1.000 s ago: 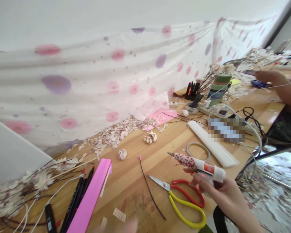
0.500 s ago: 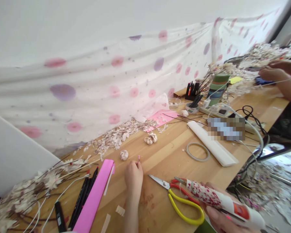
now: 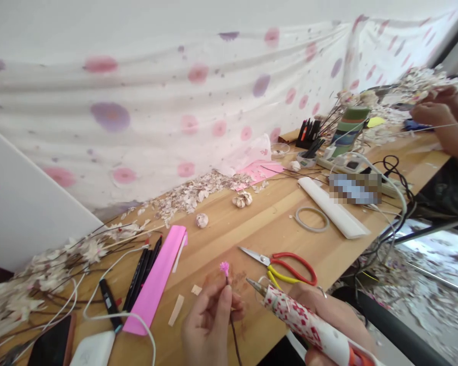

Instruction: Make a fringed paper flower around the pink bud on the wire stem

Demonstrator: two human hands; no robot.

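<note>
In the head camera's view, a person holds a dark stem (image 3: 234, 336), topped with a small frilled pink tip (image 3: 224, 267), over the near edge of a wooden worktop (image 3: 277, 223). The left hand (image 3: 211, 317) pinches the stem just below the tip between thumb and fingers, the tip pointing up. The right hand (image 3: 330, 307) is wrapped around a white glue gun (image 3: 301, 323) spotted with red, its metal nozzle aimed toward the tip, near it but apart.

Just beyond the gun, scissors (image 3: 264, 260) with one red and one yellow handle lie with their blades together, the gun and right hand partly covering the yellow one. Left of the left hand, a long pink strip (image 3: 160, 277) rests beside several black pens (image 3: 141, 277), with a black marker (image 3: 109, 301) and a white cable (image 3: 87, 300) closer to the left edge. Farther back sit a pale round ball (image 3: 202, 220), a clustered pale head (image 3: 242, 199) and a heap of pale petals (image 3: 185, 195) along a spotted sheet (image 3: 156, 127). To the right lie a grey ring (image 3: 298, 221) and a white roll (image 3: 330, 206). At upper right, a co-worker's hands (image 3: 437, 109) are raised close together; whether they grip anything, the view cannot tell.
</note>
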